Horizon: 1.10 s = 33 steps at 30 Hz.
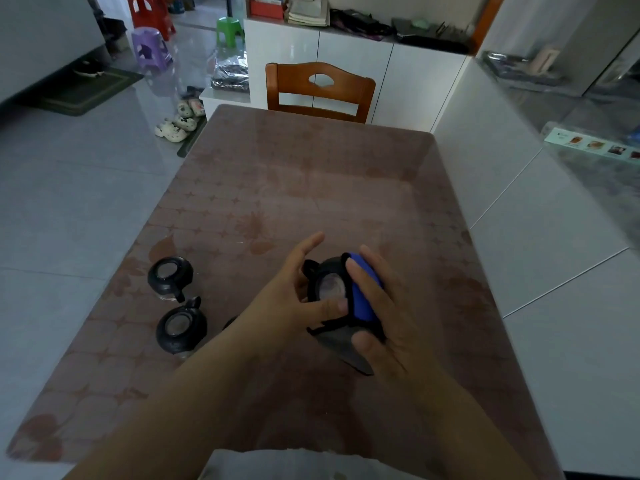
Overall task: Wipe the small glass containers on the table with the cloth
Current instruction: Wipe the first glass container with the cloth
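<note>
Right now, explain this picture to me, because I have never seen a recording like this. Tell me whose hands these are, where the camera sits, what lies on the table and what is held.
There is no machine here. A person works with bare hands, and one camera worn on the head looks forward and down at them. The left hand holds a small glass jar with a black lid, thumb against its edge. The right hand grips a blue cloth, fingers pressing it against that jar. A second jar and a third jar, both black-lidded, stand on the table to the left, untouched. A wooden chair stands at the far end.
</note>
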Available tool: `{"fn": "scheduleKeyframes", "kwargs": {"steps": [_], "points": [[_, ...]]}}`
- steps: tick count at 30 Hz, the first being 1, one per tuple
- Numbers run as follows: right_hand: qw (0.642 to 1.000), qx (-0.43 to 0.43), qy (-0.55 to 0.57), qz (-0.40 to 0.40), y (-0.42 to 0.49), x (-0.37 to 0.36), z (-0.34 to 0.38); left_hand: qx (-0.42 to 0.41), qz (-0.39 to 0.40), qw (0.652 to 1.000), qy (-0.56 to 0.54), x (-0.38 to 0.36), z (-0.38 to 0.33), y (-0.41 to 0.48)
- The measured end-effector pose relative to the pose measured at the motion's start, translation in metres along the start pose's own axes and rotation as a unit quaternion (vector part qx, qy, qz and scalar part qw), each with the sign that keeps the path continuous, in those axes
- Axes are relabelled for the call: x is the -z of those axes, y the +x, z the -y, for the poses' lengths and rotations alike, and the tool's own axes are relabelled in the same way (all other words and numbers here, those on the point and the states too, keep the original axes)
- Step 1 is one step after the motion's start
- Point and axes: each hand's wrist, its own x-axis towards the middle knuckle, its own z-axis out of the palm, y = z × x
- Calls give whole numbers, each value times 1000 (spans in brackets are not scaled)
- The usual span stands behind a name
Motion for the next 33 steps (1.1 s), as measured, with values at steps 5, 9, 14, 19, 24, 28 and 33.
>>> {"fn": "scheduleKeyframes", "kwargs": {"steps": [5, 9, 14, 19, 24, 28, 33], "points": [[1000, 20, 11, -6, -3, -1, -6, -5, 13, 1000, -23, 9, 3, -2], [994, 7, 93, -48, -3, 5, -10, -22, 41, 999, -10, 12, 1, -3], [981, -76, 141, -108, -6, 19, -10, -61, 56, 994, 66, 10, -4, -6], [997, 20, 62, -49, -3, 14, 7, -108, 75, 987, 96, 3, -3, -6], [990, -16, 128, -50, 3, 10, 5, -124, 82, 982, 113, -2, 1, -7], [963, -115, 234, -76, 6, 7, -4, -106, 103, 981, 129, -4, 10, -4], [977, -103, 120, -141, -9, 5, -13, -60, 95, 984, 141, -1, 18, -2]]}}
